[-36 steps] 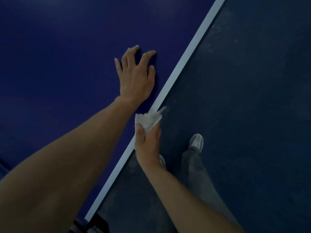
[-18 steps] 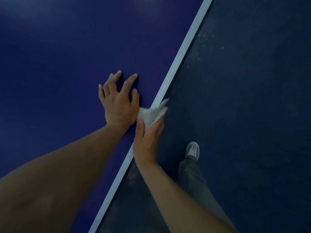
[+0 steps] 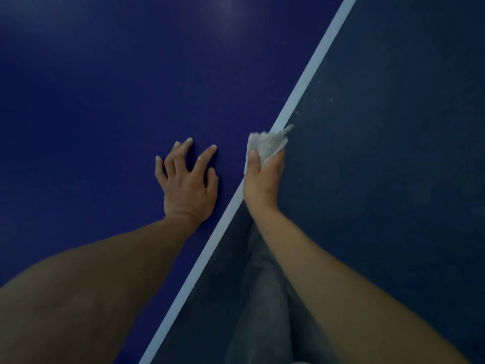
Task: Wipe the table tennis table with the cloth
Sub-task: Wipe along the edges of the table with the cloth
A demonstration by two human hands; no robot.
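At the desk (image 3: 105, 101) edge, the right grip (image 3: 263, 177) pinched the crumpled cloth (image 3: 266, 144) on the white line (image 3: 309, 72), 2 o'clock from the left grip (image 3: 187, 185), which lay spread flat. Cloth overhung the edge, so I reckon a stroke could've slid right off.

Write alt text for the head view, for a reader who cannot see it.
A person's right hand grips a crumpled pale cloth at the white edge line of a blue table tennis table. The left hand rests on it, fingers spread; a dark floor and grey trouser leg lie beyond.
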